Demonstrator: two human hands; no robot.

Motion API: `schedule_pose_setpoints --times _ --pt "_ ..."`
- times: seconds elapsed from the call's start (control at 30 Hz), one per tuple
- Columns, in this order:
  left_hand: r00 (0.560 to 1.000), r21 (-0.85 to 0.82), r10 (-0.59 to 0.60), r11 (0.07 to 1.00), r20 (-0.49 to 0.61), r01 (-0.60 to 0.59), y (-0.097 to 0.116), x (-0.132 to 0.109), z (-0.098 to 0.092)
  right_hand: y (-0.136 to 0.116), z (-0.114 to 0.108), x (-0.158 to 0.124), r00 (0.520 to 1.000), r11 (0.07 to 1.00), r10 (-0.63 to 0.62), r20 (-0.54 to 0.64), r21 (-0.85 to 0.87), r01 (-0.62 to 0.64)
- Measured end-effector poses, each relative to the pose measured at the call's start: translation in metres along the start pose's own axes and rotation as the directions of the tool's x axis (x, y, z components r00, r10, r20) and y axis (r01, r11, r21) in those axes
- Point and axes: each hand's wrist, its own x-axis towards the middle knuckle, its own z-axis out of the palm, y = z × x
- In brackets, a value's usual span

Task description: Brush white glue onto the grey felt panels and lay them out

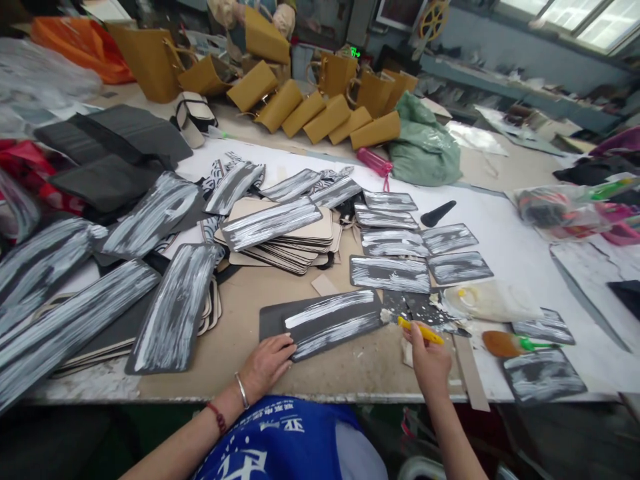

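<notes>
A dark grey rectangular panel (333,321) lies near the table's front edge, with white paste streaked along its upper and lower sides and a bare strip between. It overlaps another dark panel (270,323) on its left. My left hand (273,357) lies with fingers stretched out on the panel's lower left corner. In my right hand (431,357) is a brush (425,331) with a yellow handle, its whitish, paste-covered tip at the panel's right end. Under the brush is a dark, paste-spattered piece (415,305). A clouded plastic bag (493,300) with whitish contents lies beside it.
Several white-streaked panels lie left (173,307) and right (390,273). Ahead stands a stack of beige pieces (280,247). Mustard-coloured bags (327,120) line the back, near a green plastic bag (425,143). An amber bottle (501,343) lies right. Another person (285,19) is partly visible behind.
</notes>
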Motion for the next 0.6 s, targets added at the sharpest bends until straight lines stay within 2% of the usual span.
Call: schedule_pose_setpoints --times 0.1,0.2,0.27,0.33,0.5,0.6 --pt "0.999 0.032 0.017 0.999 -0.034 -0.016 0.001 0.000 0.001 -0.007 0.002 -0.015 0.970 0.968 -0.240 0.029 -0.075 0.242" --pt "0.998 0.060 0.035 0.998 -0.061 -0.031 0.002 0.000 0.002 -0.018 0.004 -0.044 0.915 0.922 -0.383 0.128 -0.004 0.387" --pt "0.996 0.072 0.044 0.997 -0.072 -0.039 0.002 0.000 0.002 -0.026 0.004 -0.056 0.887 0.904 -0.427 0.176 0.063 0.422" --pt "0.996 0.073 0.047 0.996 -0.075 -0.042 0.003 -0.001 0.002 -0.031 0.002 -0.055 0.882 0.896 -0.445 0.154 0.091 0.436" --pt "0.996 0.078 0.041 0.996 -0.076 -0.035 0.003 -0.002 0.004 -0.027 0.010 -0.018 0.905 0.905 -0.426 0.021 0.030 0.425" --pt "0.996 0.080 0.034 0.996 -0.077 -0.028 0.004 -0.003 0.004 -0.027 0.019 -0.014 0.886 0.890 -0.455 0.083 0.074 0.450"
